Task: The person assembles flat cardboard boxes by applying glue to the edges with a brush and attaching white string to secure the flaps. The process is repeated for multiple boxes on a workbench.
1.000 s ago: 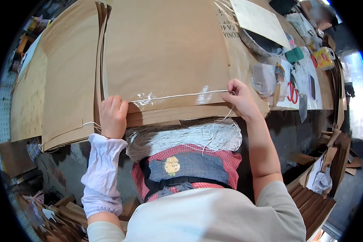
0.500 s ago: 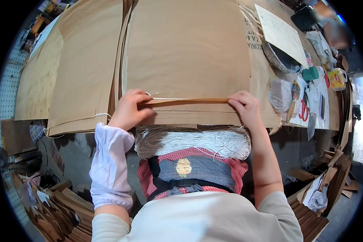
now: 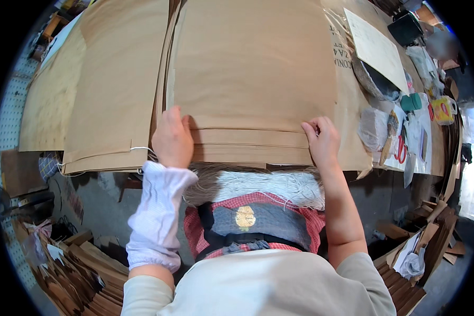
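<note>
A stack of flat brown paper sheets (image 3: 253, 68) lies on the table in front of me, its near edges stepped. My left hand (image 3: 172, 138) presses flat on the stack's near left corner, a white sleeve cover on that forearm. My right hand (image 3: 321, 139) rests on the near right edge, fingers curled on the paper. A bundle of white string (image 3: 263, 185) lies in my lap just below the table edge, over a red checked apron.
A second brown paper pile (image 3: 105, 100) lies to the left with a white string loop at its near edge. Right of the stack are a white sheet (image 3: 376, 50), a green cup (image 3: 411, 101), red scissors (image 3: 401, 150) and plastic bags. Brown paper bags are stacked on the floor (image 3: 89, 274).
The top paper's near edge, earlier held with a string along it, now lies flat. Both hands have shifted from pinching that edge to resting on the stack's near corners.
</note>
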Demonstrator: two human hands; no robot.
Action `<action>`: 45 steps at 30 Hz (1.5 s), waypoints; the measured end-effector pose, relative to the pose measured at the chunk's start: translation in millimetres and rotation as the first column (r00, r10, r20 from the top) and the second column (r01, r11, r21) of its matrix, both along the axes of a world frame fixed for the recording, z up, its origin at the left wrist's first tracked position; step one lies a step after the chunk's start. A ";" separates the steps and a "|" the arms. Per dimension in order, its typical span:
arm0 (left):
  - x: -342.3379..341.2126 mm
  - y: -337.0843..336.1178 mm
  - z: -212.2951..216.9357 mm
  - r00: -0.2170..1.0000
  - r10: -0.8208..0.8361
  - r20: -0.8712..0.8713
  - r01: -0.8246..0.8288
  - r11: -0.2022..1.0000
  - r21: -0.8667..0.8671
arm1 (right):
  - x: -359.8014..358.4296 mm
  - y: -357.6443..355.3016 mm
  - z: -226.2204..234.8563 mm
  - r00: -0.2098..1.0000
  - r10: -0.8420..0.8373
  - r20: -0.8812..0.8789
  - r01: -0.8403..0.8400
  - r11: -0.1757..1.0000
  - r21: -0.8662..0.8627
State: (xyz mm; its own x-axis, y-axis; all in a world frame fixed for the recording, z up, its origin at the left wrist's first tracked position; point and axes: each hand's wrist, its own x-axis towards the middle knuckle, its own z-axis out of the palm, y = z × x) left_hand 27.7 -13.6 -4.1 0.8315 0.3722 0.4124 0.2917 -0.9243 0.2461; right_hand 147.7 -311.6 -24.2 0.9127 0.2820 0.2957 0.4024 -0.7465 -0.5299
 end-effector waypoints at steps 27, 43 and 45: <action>-6.1 8.8 -30.3 0.977 -0.168 -0.132 0.112 0.928 -0.354 | -7.8 -26.9 6.7 0.945 -0.318 -0.077 0.308 0.944 -0.118; -54.3 -6.6 28.5 0.991 0.020 -0.134 -0.112 0.686 -0.719 | -28.5 -56.7 45.5 0.725 0.299 -0.620 0.258 0.717 0.647; -61.0 -7.0 28.5 0.948 -0.078 -0.308 -0.128 0.793 -0.596 | -29.4 -66.1 41.5 0.664 0.306 -0.682 0.298 0.728 0.617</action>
State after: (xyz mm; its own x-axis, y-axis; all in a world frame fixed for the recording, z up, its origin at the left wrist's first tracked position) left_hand -33.3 -20.7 24.4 0.8606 0.4794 -0.1718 0.4665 -0.6067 0.6436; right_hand 118.3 -377.7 17.3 0.8928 0.3036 -0.3328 -0.3190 -0.0956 -0.9429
